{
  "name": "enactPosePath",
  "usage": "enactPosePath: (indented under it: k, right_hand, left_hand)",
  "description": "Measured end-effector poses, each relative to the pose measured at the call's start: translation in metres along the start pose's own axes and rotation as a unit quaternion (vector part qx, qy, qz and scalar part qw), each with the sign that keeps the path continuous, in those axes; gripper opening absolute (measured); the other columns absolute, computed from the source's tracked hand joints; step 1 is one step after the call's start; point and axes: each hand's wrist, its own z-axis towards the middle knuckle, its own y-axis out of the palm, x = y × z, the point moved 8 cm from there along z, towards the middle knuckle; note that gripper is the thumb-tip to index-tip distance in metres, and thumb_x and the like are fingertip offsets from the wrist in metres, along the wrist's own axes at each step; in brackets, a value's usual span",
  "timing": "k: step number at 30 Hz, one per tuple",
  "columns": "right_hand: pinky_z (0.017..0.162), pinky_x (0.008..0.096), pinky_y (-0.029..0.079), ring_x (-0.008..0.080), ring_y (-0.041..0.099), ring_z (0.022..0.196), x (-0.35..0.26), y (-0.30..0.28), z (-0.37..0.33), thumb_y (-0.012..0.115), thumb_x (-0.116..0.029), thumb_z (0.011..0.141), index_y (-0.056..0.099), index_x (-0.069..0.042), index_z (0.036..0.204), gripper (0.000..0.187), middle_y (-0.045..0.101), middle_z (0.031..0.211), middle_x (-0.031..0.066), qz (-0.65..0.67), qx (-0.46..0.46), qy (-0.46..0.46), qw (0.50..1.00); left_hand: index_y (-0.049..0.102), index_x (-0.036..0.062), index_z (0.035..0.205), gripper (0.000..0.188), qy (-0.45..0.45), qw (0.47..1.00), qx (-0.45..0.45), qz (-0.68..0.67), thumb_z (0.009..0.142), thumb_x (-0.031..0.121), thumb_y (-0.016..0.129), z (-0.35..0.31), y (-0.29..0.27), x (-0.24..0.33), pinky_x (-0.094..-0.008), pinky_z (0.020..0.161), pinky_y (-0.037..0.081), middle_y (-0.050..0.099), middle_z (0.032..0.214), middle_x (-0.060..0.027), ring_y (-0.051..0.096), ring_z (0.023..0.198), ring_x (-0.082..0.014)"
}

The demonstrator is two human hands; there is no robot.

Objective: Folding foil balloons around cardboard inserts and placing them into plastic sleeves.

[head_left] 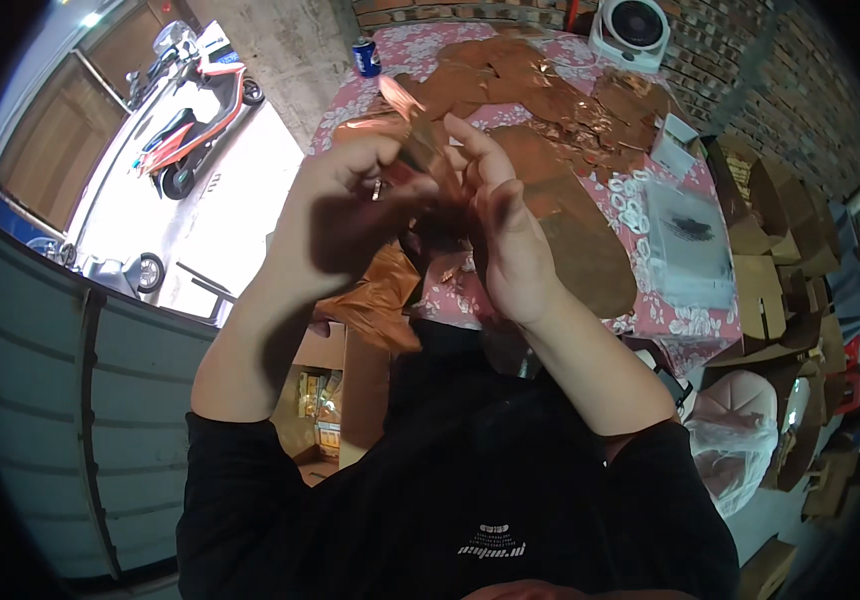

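Observation:
My left hand (345,205) is raised over the near part of the table, its fingers closed on a thin, shiny copper-coloured foil piece (402,95) that sticks up above the knuckles. Facing it, my right hand (512,225) has bent fingers held apart, close beside the foil's darker lower part. Whether its fingertips touch the foil is hard to make out in the shadow. Below my left wrist is a crumpled orange-brown sheet (375,300). Flat brown sheets (580,235) lie overlapped on the table beyond my right hand.
A pink flowered cloth covers the table (695,325). Toward its back stand a blue can (366,57) and a white fan (630,35). White rings (630,205), a clear plastic packet (690,245) and a small white box (675,145) lie right. Cardboard boxes (760,300) crowd the right side.

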Motion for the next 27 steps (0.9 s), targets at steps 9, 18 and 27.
enactPosePath:
  k: [9,18,27]
  right_hand:
    - [0.089,0.0378,0.061,0.0232,0.076,0.100,0.078,-0.023,-0.072,0.087,0.003,0.079,0.055,-0.001,0.134,0.064,0.074,0.100,0.0071,0.031,-0.065,0.247,0.966]
    - [0.120,0.0440,0.043,0.0228,0.059,0.140,0.055,-0.053,-0.145,0.103,-0.027,0.076,0.041,-0.006,0.162,0.108,0.061,0.151,0.0081,0.215,0.015,0.156,0.964]
    - [0.089,0.0251,0.055,0.0096,0.068,0.104,0.077,-0.078,-0.191,0.083,0.015,0.085,0.050,-0.002,0.156,0.081,0.073,0.114,0.0048,0.056,0.222,0.315,0.921]
  left_hand:
    - [0.050,0.0006,0.150,0.039,0.098,0.976,0.045,-0.191,0.113,0.012,0.058,0.019,-0.009,0.019,-0.0329,0.094,0.059,0.069,0.128,-0.0113,0.070,0.116,-0.0167]
    - [0.055,0.0046,0.142,0.029,-0.073,0.952,0.165,-0.249,0.114,0.009,0.056,0.083,0.019,-0.085,-0.0303,0.074,0.060,0.068,0.107,-0.0086,0.069,0.093,-0.0138]
    - [0.059,0.0059,0.124,0.014,-0.173,0.894,0.098,-0.401,0.111,0.007,0.054,0.135,0.076,-0.158,-0.0376,0.069,0.063,0.069,0.109,-0.0117,0.072,0.089,-0.0253]
